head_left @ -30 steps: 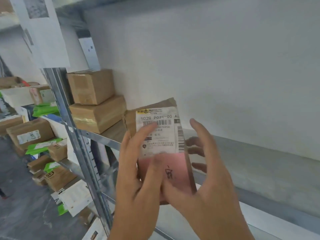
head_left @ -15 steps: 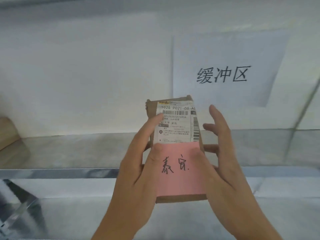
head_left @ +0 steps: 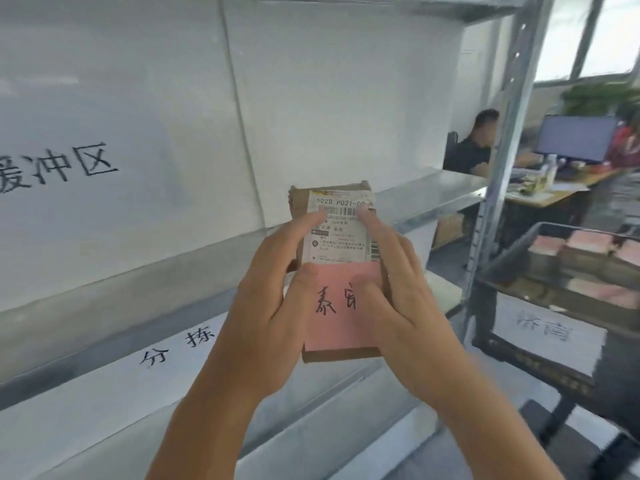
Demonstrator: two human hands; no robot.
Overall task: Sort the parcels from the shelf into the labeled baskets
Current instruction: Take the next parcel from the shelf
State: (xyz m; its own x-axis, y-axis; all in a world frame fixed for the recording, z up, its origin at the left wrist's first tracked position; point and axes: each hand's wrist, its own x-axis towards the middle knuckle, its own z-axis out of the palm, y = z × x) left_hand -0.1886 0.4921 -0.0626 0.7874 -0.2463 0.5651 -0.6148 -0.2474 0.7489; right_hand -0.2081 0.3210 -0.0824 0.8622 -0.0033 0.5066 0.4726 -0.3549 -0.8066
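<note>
I hold a small brown cardboard parcel (head_left: 339, 268) upright in front of me with both hands. It bears a white shipping label with a barcode and a pink note with handwritten characters. My left hand (head_left: 273, 292) grips its left edge, thumb on the pink note and forefinger on the label. My right hand (head_left: 405, 289) grips the right edge, forefinger up by the barcode. A dark basket (head_left: 512, 258) at the right holds several pink-labelled parcels and carries a white paper label (head_left: 543, 329) on its front.
A metal shelf (head_left: 433, 192) with white back panels runs behind the parcel, its upright post (head_left: 502, 161) at the right. Paper signs hang on the panel and the lower shelf edge. Beyond the post, a person sits at a desk with a monitor (head_left: 576, 138).
The view has swung right along the shelf: the stacked boxes are out of sight, the basket and desk have appeared. My right hand's fingers have closed round the parcel's right edge.
</note>
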